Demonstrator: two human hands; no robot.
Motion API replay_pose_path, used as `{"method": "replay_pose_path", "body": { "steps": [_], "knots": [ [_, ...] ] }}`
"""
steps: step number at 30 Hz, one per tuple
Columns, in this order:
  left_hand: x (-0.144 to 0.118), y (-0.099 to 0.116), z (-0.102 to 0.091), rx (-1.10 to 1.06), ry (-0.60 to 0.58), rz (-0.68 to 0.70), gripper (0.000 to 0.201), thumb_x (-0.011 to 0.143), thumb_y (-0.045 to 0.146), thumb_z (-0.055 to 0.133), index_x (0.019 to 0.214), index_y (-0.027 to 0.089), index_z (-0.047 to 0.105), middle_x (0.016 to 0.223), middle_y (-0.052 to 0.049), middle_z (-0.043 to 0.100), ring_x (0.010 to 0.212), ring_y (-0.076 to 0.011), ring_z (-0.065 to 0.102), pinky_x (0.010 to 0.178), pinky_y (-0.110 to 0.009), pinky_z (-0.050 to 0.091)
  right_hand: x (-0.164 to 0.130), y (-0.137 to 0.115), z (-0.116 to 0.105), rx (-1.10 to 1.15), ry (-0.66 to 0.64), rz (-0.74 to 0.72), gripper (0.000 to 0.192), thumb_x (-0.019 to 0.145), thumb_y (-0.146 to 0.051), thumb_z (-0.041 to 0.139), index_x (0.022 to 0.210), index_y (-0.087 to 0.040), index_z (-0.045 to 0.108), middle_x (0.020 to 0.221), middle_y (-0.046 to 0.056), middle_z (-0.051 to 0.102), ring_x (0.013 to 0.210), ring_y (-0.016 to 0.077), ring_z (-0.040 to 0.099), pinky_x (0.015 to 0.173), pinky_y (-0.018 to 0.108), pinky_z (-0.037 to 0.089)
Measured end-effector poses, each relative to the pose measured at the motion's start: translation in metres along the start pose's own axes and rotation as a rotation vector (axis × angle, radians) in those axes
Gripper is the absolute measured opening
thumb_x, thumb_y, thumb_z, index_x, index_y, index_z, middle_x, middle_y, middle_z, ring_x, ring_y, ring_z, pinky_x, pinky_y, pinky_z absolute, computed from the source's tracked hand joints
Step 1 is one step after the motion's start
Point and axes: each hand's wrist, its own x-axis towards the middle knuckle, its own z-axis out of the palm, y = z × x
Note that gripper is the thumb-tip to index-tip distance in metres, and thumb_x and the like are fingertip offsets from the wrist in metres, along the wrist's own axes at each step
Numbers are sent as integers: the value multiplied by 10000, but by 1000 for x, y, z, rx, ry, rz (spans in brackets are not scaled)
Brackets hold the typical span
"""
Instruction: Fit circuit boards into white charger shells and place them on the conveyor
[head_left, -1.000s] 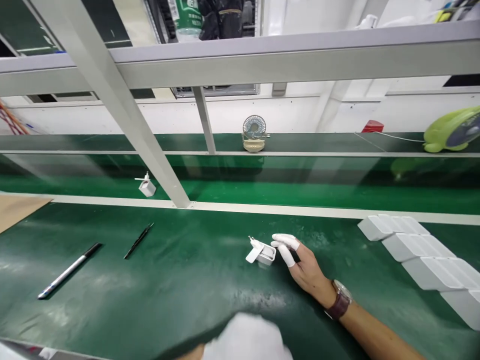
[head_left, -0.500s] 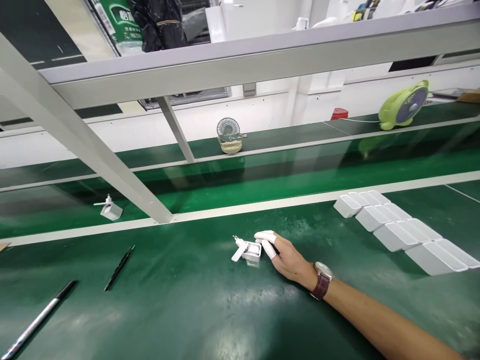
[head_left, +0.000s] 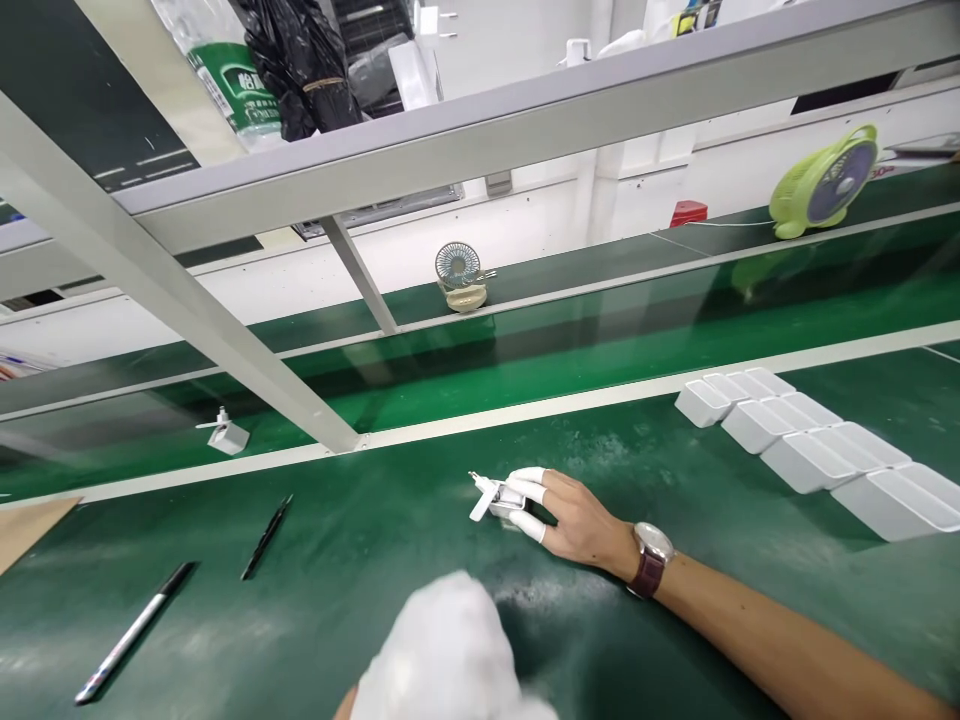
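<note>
a pen (head_left: 133, 633) and a thin black tool (head_left: 265, 537) lie on the green mat (head_left: 337, 600) at left; a small white part (head_left: 227, 436) sits on the belt beyond. low in the middle, the left hand (head_left: 446, 655) is a white blur, its fingers impossible to make out. the right hand (head_left: 574, 515) pinches a small open white case (head_left: 501, 495) on the mat, covered fingertips (head_left: 529, 527) on either side. at right, white trays (head_left: 814, 445) lie in a row, contents not visible.

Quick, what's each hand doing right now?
Left hand: blurred, white-gloved, cannot tell.
Right hand: closed on the small white charger.
</note>
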Motion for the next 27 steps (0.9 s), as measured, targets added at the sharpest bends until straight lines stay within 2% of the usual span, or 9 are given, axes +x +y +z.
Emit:
{"method": "replay_pose_path", "body": {
  "steps": [2, 4, 5, 7, 10, 14, 18, 24, 27],
  "knots": [
    [20, -27, -7, 32, 151, -81, 177, 818, 238, 703, 986, 296, 691, 934, -38, 671, 895, -222, 644, 788, -390, 576, -1, 1, 2, -24, 15, -24, 381, 956, -272, 612, 1322, -209, 526, 1220, 111, 654, 1085, 246, 635, 936, 426, 547],
    [37, -57, -7, 17, 348, -273, 532, 651, 165, 803, 1144, 269, 633, 1047, -28, 646, 874, -202, 634, 799, -384, 569, -3, 2, 3, -35, 42, -33, 381, 951, -280, 624, 1306, -188, 521, 1194, 121, 662, 1058, 249, 643, 905, 424, 559],
    [44, -72, -4, -22, 373, -350, 675, 623, 154, 811, 1246, 261, 576, 1092, -32, 630, 859, -188, 627, 790, -375, 568, -3, 2, 3, -45, 54, -37, 365, 950, -279, 627, 1287, -180, 525, 1175, 125, 668, 1038, 251, 648, 884, 425, 565],
    [53, -97, 4, -113, 338, -445, 791, 615, 178, 823, 1336, 226, 501, 1115, -46, 626, 857, -184, 623, 755, -354, 557, -4, 2, 3, -71, 66, -49, 326, 952, -272, 624, 1250, -170, 537, 1135, 131, 676, 1000, 256, 656, 855, 431, 573],
    [62, -119, 16, -207, 214, -477, 754, 663, 248, 820, 1345, 194, 503, 1114, -61, 650, 878, -190, 623, 792, -358, 535, -5, 1, 3, -90, 71, -68, 307, 957, -252, 611, 1243, -162, 543, 1115, 141, 672, 1020, 269, 652, 873, 440, 572],
    [75, -125, 21, -359, 73, -429, 616, 736, 301, 790, 1294, 193, 553, 1107, -63, 672, 933, -200, 645, 879, -367, 525, -4, 0, 3, -76, 11, -49, 337, 971, -251, 582, 1297, -186, 524, 1155, 132, 649, 1047, 270, 636, 897, 448, 561],
    [93, -123, 19, -355, -78, -283, 340, 766, 393, 774, 1013, 179, 681, 953, -42, 671, 906, -202, 645, 825, -319, 530, -3, -1, 3, -12, 20, 23, 451, 966, -287, 597, 1377, -183, 442, 1170, 134, 633, 1067, 271, 617, 899, 449, 554],
    [107, -121, 17, -273, -163, -132, 270, 843, 439, 691, 794, 174, 669, 795, -19, 644, 814, -178, 618, 799, -290, 510, -3, 1, 1, -2, 3, 30, 359, 957, -270, 607, 1293, -191, 507, 1160, 132, 635, 1059, 271, 616, 896, 452, 546],
    [107, -122, 19, -246, -131, -111, 237, 843, 417, 693, 805, 184, 680, 848, -24, 665, 847, -180, 622, 814, -289, 508, -4, 1, 3, -11, -34, 26, 325, 959, -268, 600, 1269, -193, 540, 1191, 144, 629, 1083, 285, 611, 911, 476, 537]
  ]
}}
